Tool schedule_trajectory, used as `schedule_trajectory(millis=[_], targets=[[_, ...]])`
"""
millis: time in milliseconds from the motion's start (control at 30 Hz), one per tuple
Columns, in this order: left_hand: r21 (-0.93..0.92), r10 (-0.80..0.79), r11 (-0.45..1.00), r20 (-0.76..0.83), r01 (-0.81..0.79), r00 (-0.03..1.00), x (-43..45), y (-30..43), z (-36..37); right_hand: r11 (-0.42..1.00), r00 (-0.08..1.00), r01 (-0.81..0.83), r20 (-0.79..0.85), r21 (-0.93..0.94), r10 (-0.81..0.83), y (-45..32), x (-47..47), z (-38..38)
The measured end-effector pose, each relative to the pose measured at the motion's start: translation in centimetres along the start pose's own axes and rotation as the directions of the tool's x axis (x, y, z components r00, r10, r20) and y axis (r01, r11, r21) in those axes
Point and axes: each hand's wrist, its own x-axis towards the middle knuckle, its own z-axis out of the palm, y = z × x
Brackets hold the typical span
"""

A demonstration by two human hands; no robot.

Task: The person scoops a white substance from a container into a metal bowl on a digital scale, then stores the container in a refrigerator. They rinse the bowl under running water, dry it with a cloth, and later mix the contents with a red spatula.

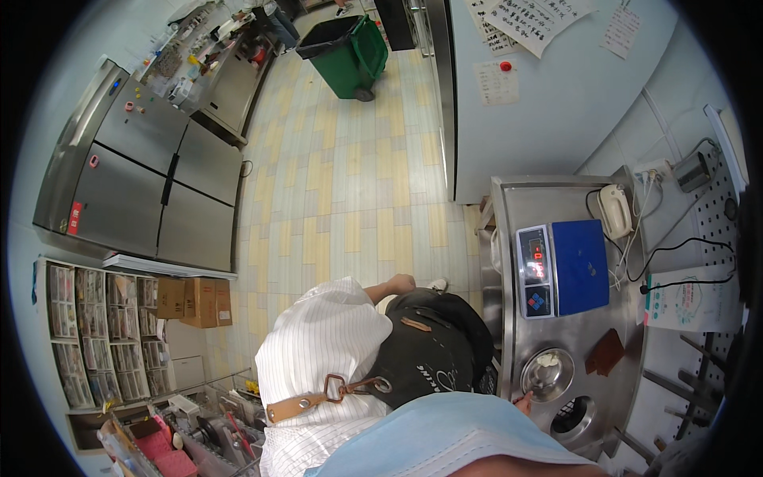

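Observation:
My left hand (402,283) is curled closed beside the black apron (426,346), and no object shows in it. At the near left edge of the steel counter (536,334), my right hand (524,403) has its fingertips at the rim of a steel bowl (549,381); the mask hides the rest of that hand. The bowl holds some pale stuff (547,360). Farther along the counter stands a blue digital scale (579,267) with a lit red display. A brown piece (604,353) lies to the right of the bowl.
A round opening (572,414) is near the bowl. A white hand mixer (614,211) and cables lie behind the scale. A steel refrigerator (146,173) and cardboard boxes (205,302) stand left. Ahead are a green wheeled bin (347,65) and another person (277,24).

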Motion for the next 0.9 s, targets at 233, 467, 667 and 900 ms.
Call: schedule_trajectory(millis=[233,467,667,900], targets=[[0.047,-0.002,0.999,0.029,0.000,1.000,-0.1,0.1,-0.1,0.999,0.999,0.036,0.027,-0.004,-0.036,0.2,-0.1,-0.8],[0.025,0.026,0.999,0.017,-0.026,1.000,-0.1,-0.2,0.5,1.000,1.000,0.027,-0.009,-0.003,-0.027,0.4,-0.3,-0.8],[0.063,-0.042,0.997,0.093,0.036,0.995,0.0,0.4,0.6,1.000,0.999,0.019,-0.030,-0.014,-0.020,0.6,-0.1,-0.8],[0.025,-0.034,0.999,0.066,0.033,0.997,0.0,-0.2,1.2,0.999,0.999,0.039,-0.009,-0.008,-0.039,1.4,0.1,-0.7]])
